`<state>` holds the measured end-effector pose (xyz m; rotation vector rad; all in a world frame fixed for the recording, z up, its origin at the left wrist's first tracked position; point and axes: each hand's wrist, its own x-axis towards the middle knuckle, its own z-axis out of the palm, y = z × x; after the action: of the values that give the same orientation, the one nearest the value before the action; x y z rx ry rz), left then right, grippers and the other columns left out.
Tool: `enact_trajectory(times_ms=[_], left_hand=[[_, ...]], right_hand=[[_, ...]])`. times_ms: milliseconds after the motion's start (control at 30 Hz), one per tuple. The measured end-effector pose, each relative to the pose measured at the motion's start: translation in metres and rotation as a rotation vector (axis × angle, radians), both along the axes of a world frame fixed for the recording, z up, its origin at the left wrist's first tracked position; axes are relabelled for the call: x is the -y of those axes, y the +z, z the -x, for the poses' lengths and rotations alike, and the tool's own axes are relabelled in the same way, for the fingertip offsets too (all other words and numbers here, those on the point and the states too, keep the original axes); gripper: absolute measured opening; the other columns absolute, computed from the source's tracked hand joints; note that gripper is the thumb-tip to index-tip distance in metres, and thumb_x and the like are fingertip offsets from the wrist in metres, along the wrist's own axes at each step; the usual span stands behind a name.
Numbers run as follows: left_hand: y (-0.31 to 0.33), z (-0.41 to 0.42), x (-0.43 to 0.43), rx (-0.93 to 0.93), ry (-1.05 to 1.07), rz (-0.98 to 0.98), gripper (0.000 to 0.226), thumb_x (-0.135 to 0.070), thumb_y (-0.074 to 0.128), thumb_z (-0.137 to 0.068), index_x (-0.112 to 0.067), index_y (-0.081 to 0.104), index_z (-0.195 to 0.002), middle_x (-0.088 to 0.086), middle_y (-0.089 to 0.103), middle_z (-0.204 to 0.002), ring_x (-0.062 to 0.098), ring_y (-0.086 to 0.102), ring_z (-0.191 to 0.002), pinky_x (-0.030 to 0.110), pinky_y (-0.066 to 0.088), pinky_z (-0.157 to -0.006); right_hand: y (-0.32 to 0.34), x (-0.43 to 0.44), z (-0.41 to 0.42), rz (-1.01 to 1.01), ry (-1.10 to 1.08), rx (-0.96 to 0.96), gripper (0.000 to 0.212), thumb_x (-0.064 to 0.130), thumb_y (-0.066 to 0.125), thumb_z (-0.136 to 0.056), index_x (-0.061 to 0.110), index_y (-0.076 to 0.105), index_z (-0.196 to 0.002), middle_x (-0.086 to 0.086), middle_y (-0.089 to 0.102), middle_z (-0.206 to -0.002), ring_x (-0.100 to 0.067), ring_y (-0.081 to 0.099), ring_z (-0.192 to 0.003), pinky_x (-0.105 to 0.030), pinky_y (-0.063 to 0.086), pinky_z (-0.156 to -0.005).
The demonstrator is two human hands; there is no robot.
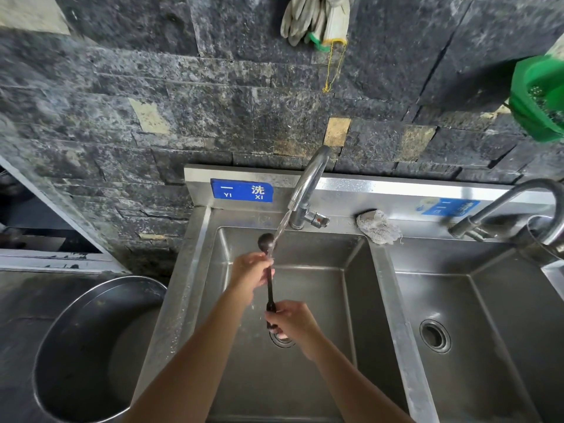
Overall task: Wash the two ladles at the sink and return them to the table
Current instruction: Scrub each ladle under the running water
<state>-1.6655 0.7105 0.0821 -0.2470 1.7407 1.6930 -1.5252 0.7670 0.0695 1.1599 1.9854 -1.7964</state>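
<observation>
A dark ladle (269, 288) is held over the left sink basin (317, 300), its bowl pointing away from me under the water running from the faucet (308, 184). My right hand (290, 323) grips the near end of the handle. My left hand (251, 271) wraps around the upper handle just below the bowl, where the stream lands. I see only one ladle; a second one is not in view.
A second basin (476, 325) with its own faucet (506, 206) lies to the right. A grey cloth (378, 225) sits on the sink's back ledge. A large steel bowl (91, 349) stands left of the sink. Gloves (317, 19) and a green strainer (540, 99) hang on the stone wall.
</observation>
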Motion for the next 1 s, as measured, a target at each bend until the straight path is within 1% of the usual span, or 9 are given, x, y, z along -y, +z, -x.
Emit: enact_trajectory(times_ms=[100,233,367,500,533,600,667,867,1000], left_hand=[[-0.012,-0.016,0.014,0.023,0.004,0.030,0.014,0.005,0.068,-0.084,-0.008,0.072,-0.089,0.011,0.075,-0.072,0.022,0.072,-0.061,0.027,0.060,-0.054],[-0.019,-0.030,0.027,0.040,-0.004,0.027,0.015,0.004,0.068,-0.085,-0.009,0.073,-0.092,0.008,0.076,-0.073,0.022,0.072,-0.064,0.027,0.059,-0.055],[-0.018,-0.035,0.033,0.039,-0.008,0.021,0.014,0.003,0.067,-0.087,-0.010,0.071,-0.092,0.009,0.078,-0.079,0.025,0.076,-0.070,0.028,0.060,-0.056],[-0.014,-0.033,0.032,0.030,-0.010,0.002,0.014,0.000,0.064,-0.090,-0.010,0.070,-0.097,0.011,0.079,-0.086,0.029,0.076,-0.079,0.027,0.060,-0.059],[-0.013,-0.033,0.031,0.018,-0.017,0.009,0.014,0.001,0.065,-0.089,-0.011,0.070,-0.096,0.009,0.079,-0.083,0.026,0.074,-0.076,0.027,0.059,-0.060],[-0.013,-0.032,0.029,-0.006,-0.021,0.041,0.017,0.003,0.066,-0.087,-0.012,0.069,-0.094,0.007,0.078,-0.078,0.021,0.069,-0.070,0.025,0.056,-0.060],[-0.012,-0.032,0.027,-0.006,-0.025,0.049,0.019,0.005,0.067,-0.085,-0.011,0.070,-0.096,0.010,0.076,-0.082,0.022,0.064,-0.070,0.025,0.051,-0.060],[-0.010,-0.026,0.024,-0.045,-0.037,0.058,0.023,0.008,0.073,-0.080,-0.003,0.071,-0.101,0.012,0.071,-0.076,0.019,0.062,-0.062,0.021,0.050,-0.052],[-0.008,-0.017,0.022,-0.046,-0.016,0.062,0.026,0.006,0.073,-0.082,-0.008,0.070,-0.104,0.013,0.072,-0.088,0.016,0.066,-0.070,0.020,0.056,-0.059]], right_hand=[[-0.006,0.011,-0.017,0.022,0.027,0.020,0.003,0.012,0.075,-0.081,0.012,0.077,-0.078,-0.008,0.070,-0.067,-0.010,0.062,-0.051,-0.021,0.051,-0.051],[-0.010,0.024,-0.031,-0.045,0.065,0.029,0.013,0.020,0.075,-0.071,0.021,0.071,-0.058,-0.001,0.067,-0.059,-0.012,0.059,-0.052,-0.026,0.052,-0.056],[-0.010,0.033,-0.039,-0.148,0.060,0.041,0.027,0.041,0.075,-0.061,0.024,0.072,-0.082,0.010,0.075,-0.062,-0.001,0.065,-0.050,-0.015,0.051,-0.054],[-0.008,0.038,-0.040,-0.179,0.011,-0.011,0.018,0.029,0.064,-0.073,0.028,0.067,-0.091,0.010,0.074,-0.062,0.001,0.065,-0.052,-0.010,0.048,-0.053],[-0.006,0.039,-0.039,-0.133,-0.011,-0.034,0.010,0.022,0.062,-0.078,0.026,0.067,-0.086,0.005,0.073,-0.062,-0.005,0.066,-0.055,-0.016,0.054,-0.058],[-0.006,0.040,-0.036,0.051,-0.108,-0.075,0.024,0.003,0.055,-0.088,0.019,0.066,-0.074,-0.006,0.068,-0.067,-0.018,0.063,-0.058,-0.032,0.057,-0.061],[-0.004,0.041,-0.034,0.181,-0.172,-0.082,0.029,-0.009,0.046,-0.093,0.007,0.064,-0.078,-0.014,0.067,-0.073,-0.025,0.063,-0.061,-0.034,0.058,-0.061],[-0.002,0.043,-0.030,0.341,-0.292,-0.102,0.025,-0.011,0.047,-0.097,0.000,0.067,-0.088,-0.014,0.068,-0.067,-0.029,0.065,-0.057,-0.034,0.061,-0.054],[-0.002,0.040,-0.026,0.317,-0.303,-0.090,0.021,-0.007,0.051,-0.097,0.001,0.070,-0.095,-0.014,0.069,-0.068,-0.028,0.069,-0.056,-0.034,0.062,-0.055]])
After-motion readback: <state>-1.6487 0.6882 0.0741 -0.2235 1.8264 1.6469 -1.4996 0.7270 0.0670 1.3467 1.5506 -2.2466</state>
